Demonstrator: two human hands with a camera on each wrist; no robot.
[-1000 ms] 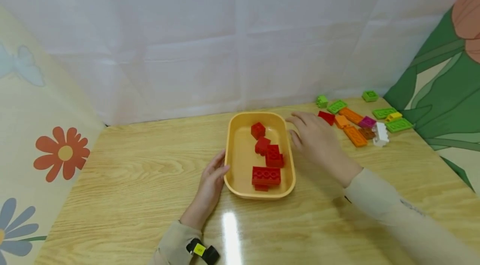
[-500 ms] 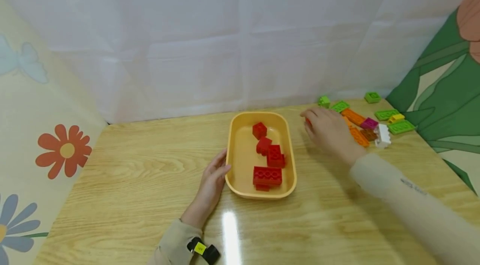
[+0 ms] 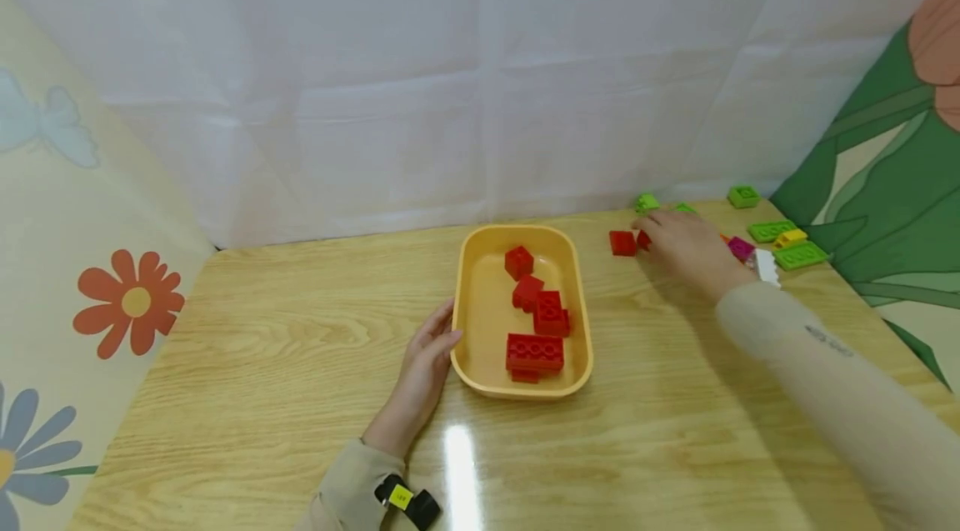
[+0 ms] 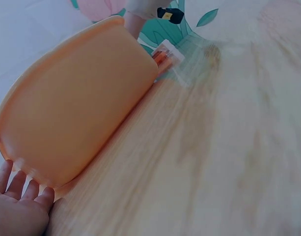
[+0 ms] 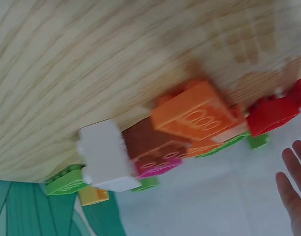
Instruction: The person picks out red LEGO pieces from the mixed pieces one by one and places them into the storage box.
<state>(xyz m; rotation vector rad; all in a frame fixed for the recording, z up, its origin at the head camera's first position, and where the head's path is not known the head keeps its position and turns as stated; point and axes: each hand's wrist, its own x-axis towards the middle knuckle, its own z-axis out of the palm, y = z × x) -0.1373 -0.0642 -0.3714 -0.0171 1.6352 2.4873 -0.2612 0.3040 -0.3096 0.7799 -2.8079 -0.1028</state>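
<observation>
A yellow-orange plastic tray (image 3: 483, 314) stands on the wooden table with several red toy bricks (image 3: 535, 353) in it. My left hand (image 3: 420, 377) holds its left side, thumb at the rim; the fingertips (image 4: 32, 189) press the outer wall in the left wrist view. To the tray's right, my right hand (image 3: 690, 252) hovers with fingers extended downward. One flat red brick (image 3: 622, 243) lies left of its fingertips and another red brick (image 3: 643, 241) right beside them. In the right wrist view, the spread fingers (image 5: 287, 191) show near a red brick (image 5: 273, 115), apart from it.
Under and beyond the right hand lie loose bricks: a white brick (image 5: 105, 155), an orange brick (image 5: 194, 113), a brown brick (image 5: 152, 142), a magenta brick (image 3: 741, 248), a yellow brick (image 3: 791, 238) and several green bricks (image 3: 801, 254). A white cloth (image 3: 337, 97) hangs behind the table.
My right hand has moved right, from beside the tray toward the loose bricks. A red brick that was at its fingertips now lies free on the table. The left hand and tray stay put.
</observation>
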